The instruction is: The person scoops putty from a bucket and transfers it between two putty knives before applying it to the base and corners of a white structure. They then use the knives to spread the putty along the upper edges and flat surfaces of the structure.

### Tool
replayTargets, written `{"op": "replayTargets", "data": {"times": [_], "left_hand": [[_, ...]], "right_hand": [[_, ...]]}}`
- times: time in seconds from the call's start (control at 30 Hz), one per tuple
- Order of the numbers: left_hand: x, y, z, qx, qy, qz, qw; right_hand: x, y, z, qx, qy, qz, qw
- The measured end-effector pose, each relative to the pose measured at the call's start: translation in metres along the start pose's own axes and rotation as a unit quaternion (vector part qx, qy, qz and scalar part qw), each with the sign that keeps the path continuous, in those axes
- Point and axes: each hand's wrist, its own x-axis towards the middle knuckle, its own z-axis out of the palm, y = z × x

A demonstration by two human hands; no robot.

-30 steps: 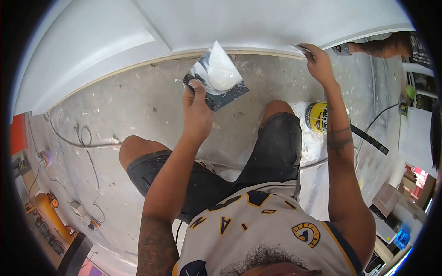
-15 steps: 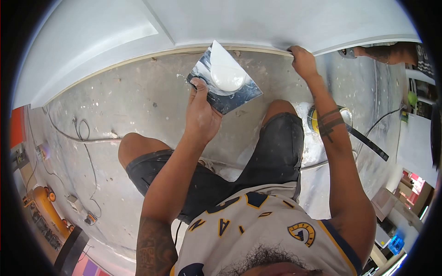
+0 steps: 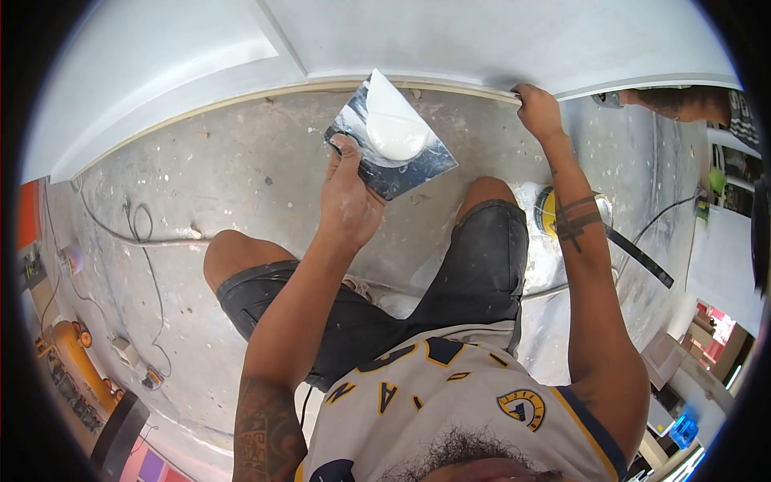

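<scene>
Right hand (image 3: 538,112) has slid slightly right along the wall's lower edge (image 3: 450,80), fingers pinched on something too small to identify. Left hand (image 3: 348,197) stays clamped on the metal plate (image 3: 418,165), white filler (image 3: 395,132) heaped above its thumb.

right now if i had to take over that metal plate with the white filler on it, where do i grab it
Grip the metal plate by its bare near corner, where the left hand pinches it, coming from below. The white filler sits mid-plate toward the far edge, so the near corner stays clean.

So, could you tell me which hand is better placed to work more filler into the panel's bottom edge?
Probably the right hand: it is already at the white panel's lower edge, while the left hand grips the metal plate carrying the white filler.
</scene>
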Motion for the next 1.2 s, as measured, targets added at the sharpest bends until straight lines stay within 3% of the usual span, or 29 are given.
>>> {"op": "replayTargets", "data": {"times": [0.07, 0.13, 0.23, 0.37, 0.47, 0.53, 0.77, 0.83, 0.87, 0.93, 1.17, 1.2], "left_hand": [[0.001, 0.000, 0.000, 0.009, -0.004, 0.008, 1.000], [0.001, -0.001, 0.001, 0.012, -0.002, 0.007, 1.000], [0.002, 0.000, -0.001, 0.014, -0.002, 0.005, 1.000], [0.003, 0.001, -0.002, 0.004, -0.007, -0.007, 1.000], [0.005, 0.001, -0.004, -0.003, -0.011, -0.002, 1.000], [0.004, 0.002, -0.001, 0.001, -0.010, -0.005, 1.000], [-0.001, 0.007, -0.004, -0.012, -0.009, -0.003, 1.000], [-0.003, 0.011, 0.000, -0.011, -0.002, -0.003, 1.000], [-0.005, 0.012, 0.001, -0.009, 0.003, -0.007, 1.000], [-0.006, 0.011, 0.001, -0.010, -0.004, -0.004, 1.000], [-0.009, 0.018, 0.009, -0.013, -0.020, 0.003, 1.000], [-0.008, 0.017, 0.006, -0.015, -0.019, 0.005, 1.000]], "right_hand": [[0.003, -0.003, -0.012, 0.003, -0.018, 0.001, 1.000], [0.007, -0.009, -0.016, 0.012, 0.075, -0.006, 0.997], [0.005, -0.013, 0.012, 0.028, 0.096, -0.032, 0.994], [-0.004, -0.015, 0.024, 0.022, 0.093, -0.002, 0.995], [0.002, -0.026, -0.003, 0.038, 0.022, -0.010, 0.999], [0.008, -0.038, -0.006, 0.041, 0.124, -0.036, 0.991], [0.015, -0.060, 0.014, 0.044, 0.090, -0.020, 0.995], [0.023, -0.063, -0.004, 0.042, -0.031, 0.006, 0.999], [0.026, -0.067, -0.008, 0.042, -0.032, 0.004, 0.999], [0.034, -0.077, -0.009, 0.071, 0.100, -0.056, 0.991], [0.035, -0.102, 0.018, 0.060, 0.097, -0.053, 0.992], [0.036, -0.100, 0.012, 0.052, 0.052, -0.051, 0.996]]}}
